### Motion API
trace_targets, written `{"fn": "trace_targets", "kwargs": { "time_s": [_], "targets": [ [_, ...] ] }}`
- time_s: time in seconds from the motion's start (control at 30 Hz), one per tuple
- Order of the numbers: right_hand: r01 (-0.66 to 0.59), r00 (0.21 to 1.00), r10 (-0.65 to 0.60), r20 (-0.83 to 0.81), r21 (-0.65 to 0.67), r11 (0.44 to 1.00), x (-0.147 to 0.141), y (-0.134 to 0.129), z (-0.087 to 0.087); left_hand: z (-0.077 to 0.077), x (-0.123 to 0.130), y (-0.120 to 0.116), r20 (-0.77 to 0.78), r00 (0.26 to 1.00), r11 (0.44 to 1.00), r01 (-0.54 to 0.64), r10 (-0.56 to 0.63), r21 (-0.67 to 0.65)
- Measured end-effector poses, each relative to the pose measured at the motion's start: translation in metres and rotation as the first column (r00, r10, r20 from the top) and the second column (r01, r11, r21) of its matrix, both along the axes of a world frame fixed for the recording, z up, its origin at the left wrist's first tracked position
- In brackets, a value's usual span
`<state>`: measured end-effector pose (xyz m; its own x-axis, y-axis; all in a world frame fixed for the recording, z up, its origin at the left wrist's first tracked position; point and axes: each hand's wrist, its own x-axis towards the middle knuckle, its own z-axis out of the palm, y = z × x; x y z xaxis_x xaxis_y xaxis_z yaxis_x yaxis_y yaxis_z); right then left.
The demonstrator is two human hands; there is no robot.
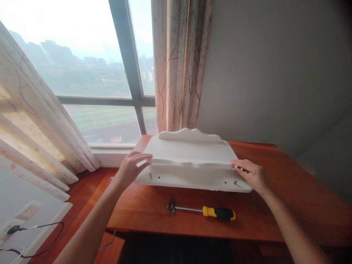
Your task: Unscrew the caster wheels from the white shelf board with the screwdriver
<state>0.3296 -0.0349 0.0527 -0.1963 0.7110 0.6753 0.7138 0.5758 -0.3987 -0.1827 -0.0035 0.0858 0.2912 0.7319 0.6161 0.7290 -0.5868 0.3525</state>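
Observation:
A white board lies on the wooden table, with a wavy-edged white panel standing along its far side. Across the board, nearer to me, runs a second white panel with a curved edge. My left hand pinches that panel's left end, thumb below and fingers above. At its right end, my right hand grips it in the same way. Along the board's near strip, a wooden dowel and a dark hole show at the left, with another dowel and hole at the right.
On the table in front of the board lies a yellow-and-black screwdriver. Several dark metal bolts are by its tip. Behind are a curtain and a window. A plug with cables is at lower left.

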Motion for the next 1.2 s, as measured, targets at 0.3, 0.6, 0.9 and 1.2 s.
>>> {"fn": "trace_targets", "kwargs": {
  "time_s": [0.3,0.6,0.9,1.2],
  "targets": [
    [-0.005,0.998,0.004,0.069,0.022,1.000,0.000,-0.003,0.005,-0.003,0.001,0.007,-0.027,0.999,0.999,0.030,-0.031,-0.045],
    [0.022,0.988,-0.026,0.154,0.028,0.999,0.000,-0.004,0.005,0.006,0.000,0.004,-0.020,0.996,0.991,0.087,-0.090,-0.102],
    [0.205,0.978,-0.208,-0.020,-0.094,0.974,0.011,0.001,0.002,0.000,-0.008,0.001,0.168,0.981,0.964,-0.053,0.099,-0.262],
    [0.350,0.870,-0.445,-0.213,-0.369,0.861,0.046,0.020,-0.047,-0.026,-0.021,0.015,0.322,0.897,0.868,-0.120,0.303,-0.482]
  ]
}}
